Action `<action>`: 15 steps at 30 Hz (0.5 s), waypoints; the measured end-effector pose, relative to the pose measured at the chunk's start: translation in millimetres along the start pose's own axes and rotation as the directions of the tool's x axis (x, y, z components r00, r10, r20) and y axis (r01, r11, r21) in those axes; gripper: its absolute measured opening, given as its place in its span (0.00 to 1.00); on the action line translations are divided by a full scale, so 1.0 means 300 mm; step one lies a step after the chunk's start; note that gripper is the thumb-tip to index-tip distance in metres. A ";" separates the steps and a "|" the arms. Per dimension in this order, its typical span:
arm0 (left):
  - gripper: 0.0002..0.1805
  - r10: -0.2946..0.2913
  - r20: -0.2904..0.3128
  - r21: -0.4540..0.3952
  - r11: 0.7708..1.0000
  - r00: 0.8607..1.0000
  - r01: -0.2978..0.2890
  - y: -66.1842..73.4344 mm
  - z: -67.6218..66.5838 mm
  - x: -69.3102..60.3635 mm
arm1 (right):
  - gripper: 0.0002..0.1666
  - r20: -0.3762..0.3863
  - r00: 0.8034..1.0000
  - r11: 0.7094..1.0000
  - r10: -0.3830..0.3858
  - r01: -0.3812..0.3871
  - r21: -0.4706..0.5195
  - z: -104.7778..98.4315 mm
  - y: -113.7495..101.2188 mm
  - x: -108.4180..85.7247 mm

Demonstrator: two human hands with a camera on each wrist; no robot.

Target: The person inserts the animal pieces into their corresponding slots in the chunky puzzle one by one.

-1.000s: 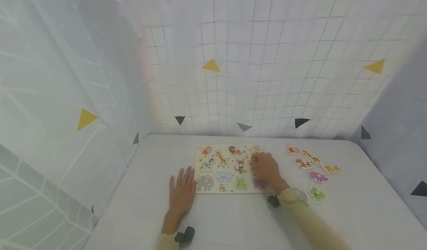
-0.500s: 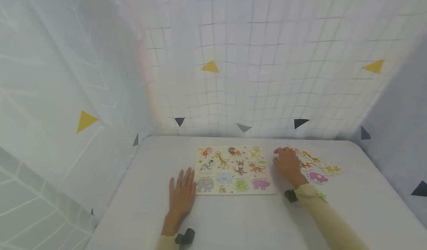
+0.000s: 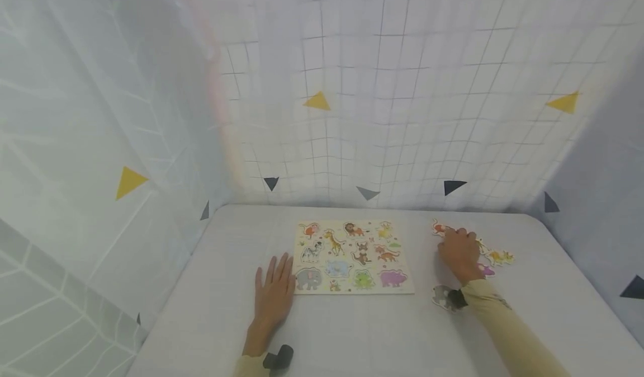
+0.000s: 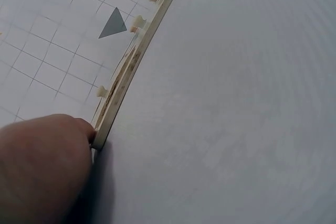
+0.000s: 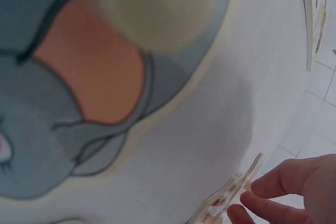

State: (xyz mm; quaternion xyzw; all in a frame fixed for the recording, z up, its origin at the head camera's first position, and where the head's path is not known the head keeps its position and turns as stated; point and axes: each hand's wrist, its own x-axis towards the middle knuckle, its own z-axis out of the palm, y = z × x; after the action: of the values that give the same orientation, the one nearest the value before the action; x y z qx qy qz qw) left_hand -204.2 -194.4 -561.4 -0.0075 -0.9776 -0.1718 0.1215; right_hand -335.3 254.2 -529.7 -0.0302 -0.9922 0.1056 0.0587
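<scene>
The pale puzzle board (image 3: pixel 372 287) lies on the table with animal pictures across it. My left hand (image 3: pixel 274 293) rests with straight fingers beside its left edge; in the left wrist view, a finger (image 4: pixel 86 128) touches the board's corner (image 4: pixel 102 137). To the right of the board, my right hand (image 3: pixel 460 255) is over the loose animal pieces. The right wrist view has its thumb and fingers (image 5: pixel 278 177) pinching a tilted piece with orange-red markings (image 5: pixel 228 198), whose animal I cannot make out. A grey elephant piece (image 3: pixel 440 296) lies under my right wrist.
Around my right hand are a red monkey piece (image 3: pixel 439 227), a yellow piece (image 3: pixel 500 257), and a purple piece (image 3: pixel 486 271) partly covered by the hand. White sheeting with grid lines (image 3: pixel 352 142) hangs behind the table's far edge.
My right hand has moved from the board's right side rightward onto the loose pieces. The elephant piece has come into view beneath the wrist. My left hand has stayed in place.
</scene>
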 end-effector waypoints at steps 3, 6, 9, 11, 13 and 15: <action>0.29 -0.004 0.003 -0.001 1.000 1.000 0.004 0.000 0.002 0.003 | 0.21 -0.002 1.000 1.000 -0.016 0.016 -0.012 -0.004 0.016 -0.006; 0.29 -0.005 0.005 -0.016 1.000 1.000 0.005 0.002 0.002 0.005 | 0.20 -0.022 1.000 1.000 -0.021 0.021 -0.020 -0.004 0.024 -0.005; 0.29 -0.015 0.026 -0.015 1.000 1.000 0.015 0.002 -0.001 0.006 | 0.20 -0.024 1.000 1.000 0.004 -0.004 -0.015 -0.007 0.023 -0.003; 0.29 -0.024 0.041 -0.007 1.000 0.999 0.024 0.002 -0.004 0.006 | 0.19 -0.011 1.000 1.000 0.023 -0.023 -0.007 -0.010 0.022 -0.003; 0.30 -0.029 0.054 0.001 1.000 0.998 0.029 0.001 -0.005 0.005 | 0.18 -0.001 0.999 0.999 0.036 -0.036 0.001 -0.011 0.022 -0.003; 0.30 -0.029 0.059 0.006 1.000 0.998 0.028 0.000 -0.006 0.005 | 0.18 0.007 0.999 0.999 0.043 -0.043 0.000 -0.011 0.023 -0.006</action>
State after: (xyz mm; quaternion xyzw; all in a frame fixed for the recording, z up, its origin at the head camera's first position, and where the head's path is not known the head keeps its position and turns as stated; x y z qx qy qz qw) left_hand -205.3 -195.1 -559.5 0.0017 -0.9812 -0.1705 0.0900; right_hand -332.8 261.4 -528.3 -0.0513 -0.9915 0.1072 0.0530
